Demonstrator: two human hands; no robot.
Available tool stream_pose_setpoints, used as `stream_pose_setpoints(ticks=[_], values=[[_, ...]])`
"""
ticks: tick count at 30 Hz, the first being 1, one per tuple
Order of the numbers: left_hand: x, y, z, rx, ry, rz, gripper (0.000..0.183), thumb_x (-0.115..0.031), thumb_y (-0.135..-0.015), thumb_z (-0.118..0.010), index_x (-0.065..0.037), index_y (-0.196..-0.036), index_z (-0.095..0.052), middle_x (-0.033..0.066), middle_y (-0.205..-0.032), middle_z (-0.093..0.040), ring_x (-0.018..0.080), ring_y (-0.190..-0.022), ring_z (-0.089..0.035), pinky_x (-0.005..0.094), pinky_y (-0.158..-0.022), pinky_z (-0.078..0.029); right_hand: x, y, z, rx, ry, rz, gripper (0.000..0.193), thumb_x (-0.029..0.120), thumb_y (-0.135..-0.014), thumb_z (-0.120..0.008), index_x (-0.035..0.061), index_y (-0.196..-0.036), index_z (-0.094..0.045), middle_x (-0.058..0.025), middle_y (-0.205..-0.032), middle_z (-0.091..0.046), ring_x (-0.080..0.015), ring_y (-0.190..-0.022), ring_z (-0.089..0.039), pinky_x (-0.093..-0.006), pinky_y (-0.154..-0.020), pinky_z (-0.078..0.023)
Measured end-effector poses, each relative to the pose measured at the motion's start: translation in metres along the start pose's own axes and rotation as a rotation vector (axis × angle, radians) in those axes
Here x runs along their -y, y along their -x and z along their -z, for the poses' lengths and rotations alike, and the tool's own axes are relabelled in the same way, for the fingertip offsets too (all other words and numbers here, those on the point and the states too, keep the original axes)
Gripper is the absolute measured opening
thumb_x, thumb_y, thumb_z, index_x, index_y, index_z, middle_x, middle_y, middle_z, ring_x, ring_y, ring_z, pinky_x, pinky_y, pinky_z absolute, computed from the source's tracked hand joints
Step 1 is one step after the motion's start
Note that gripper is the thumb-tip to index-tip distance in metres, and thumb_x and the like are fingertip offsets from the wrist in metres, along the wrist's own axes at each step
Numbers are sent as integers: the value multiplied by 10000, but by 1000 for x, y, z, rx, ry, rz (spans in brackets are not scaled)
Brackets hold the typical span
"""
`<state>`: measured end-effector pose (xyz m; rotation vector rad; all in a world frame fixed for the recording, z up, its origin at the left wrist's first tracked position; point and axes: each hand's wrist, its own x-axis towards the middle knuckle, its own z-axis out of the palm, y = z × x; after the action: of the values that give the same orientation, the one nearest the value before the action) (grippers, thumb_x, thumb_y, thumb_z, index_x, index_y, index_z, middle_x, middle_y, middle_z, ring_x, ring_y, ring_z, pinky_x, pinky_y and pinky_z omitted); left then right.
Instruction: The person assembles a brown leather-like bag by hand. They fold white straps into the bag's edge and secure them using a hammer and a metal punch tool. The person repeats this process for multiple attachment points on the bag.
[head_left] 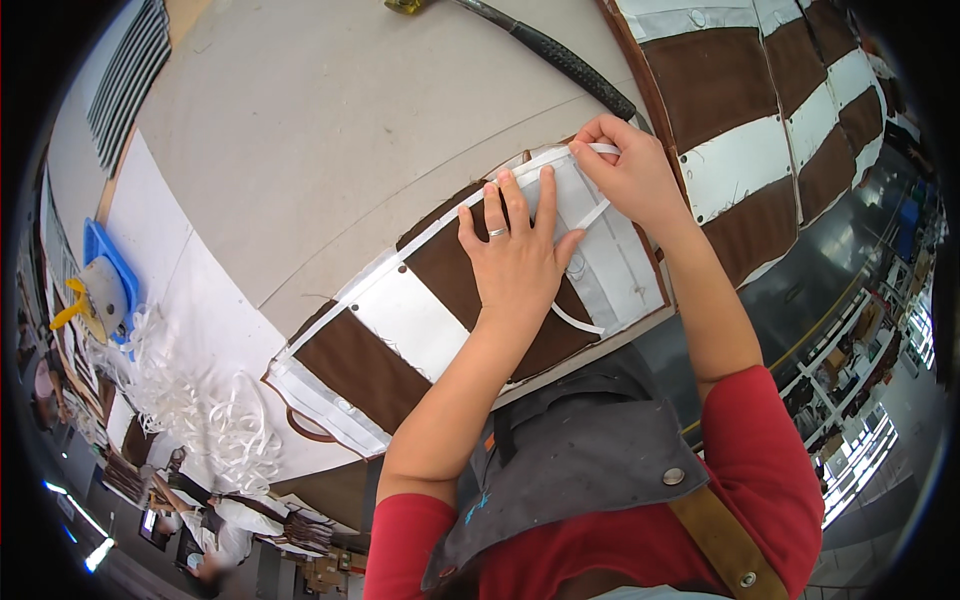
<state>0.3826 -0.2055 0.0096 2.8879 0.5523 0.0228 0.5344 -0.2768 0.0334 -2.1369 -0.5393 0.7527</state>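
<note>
A brown and white panel [365, 365] lies along the near edge of the table, with a narrow white strip running along its far edge. My left hand [515, 265] rests flat on the panel, fingers spread, their tips on that edge strip. At the panel's far right corner my right hand [635, 175] pinches a white tape [603, 148] between thumb and fingers. A loose length of tape [578, 321] hangs back across the panel, passing beneath my left hand.
A black-handled hammer [575, 70] lies beyond my right hand. More brown and white panels [715, 85] are at the right. A heap of white strips [220, 420] sits at the left, near a blue tray [125, 255] with a pale round container. Dark slats [130, 85] lie far left.
</note>
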Motion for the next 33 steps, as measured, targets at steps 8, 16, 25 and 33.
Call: stream_pose_setpoints(ticks=[8, 16, 25, 33], values=[[-1, -9, 9, 52, -12, 28, 713, -551, -816, -582, -120, -1369, -450, 185, -1270, -481, 302, -1124, -474, 520, -912, -331, -6, -2, -6, -39, 70, 90, 132, 123, -848, -618, -4, -882, -605, -46, -725, -616, -61, -611, -521, -231, -575, -432], [1, -10, 0, -62, 25, -20, 671, -449, -828, -618, -75, -1357, -445, 159, -1198, -483, 276, -1031, -487, 482, -874, -341, 15, 32, 0, 125, 283, 243, 130, 125, -846, -606, 24, -927, -617, -115, -839, -638, -280, -662, -613, -348, -603, -494], [11, -21, 4, -175, 664, 121, 449, -66, -863, -552, -52, -1305, -474, 141, -1015, -503, 274, -866, -513, 360, -728, -391, -4, 39, 38, -219, 483, 311, 181, 126, -849, -618, 20, -995, -598, -115, -875, -583, -289, -781, -584, -371, -669, -486], [-13, -36, 12, -42, 383, -23, 421, -106, -849, -599, -76, -1260, -513, 53, -728, -578, 196, -640, -562, 330, -614, -371, -43, 26, 29, -359, 611, 234, 140, 97, -811, -648, 26, -905, -571, -105, -874, -564, -272, -829, -569, -364, -695, -487]])
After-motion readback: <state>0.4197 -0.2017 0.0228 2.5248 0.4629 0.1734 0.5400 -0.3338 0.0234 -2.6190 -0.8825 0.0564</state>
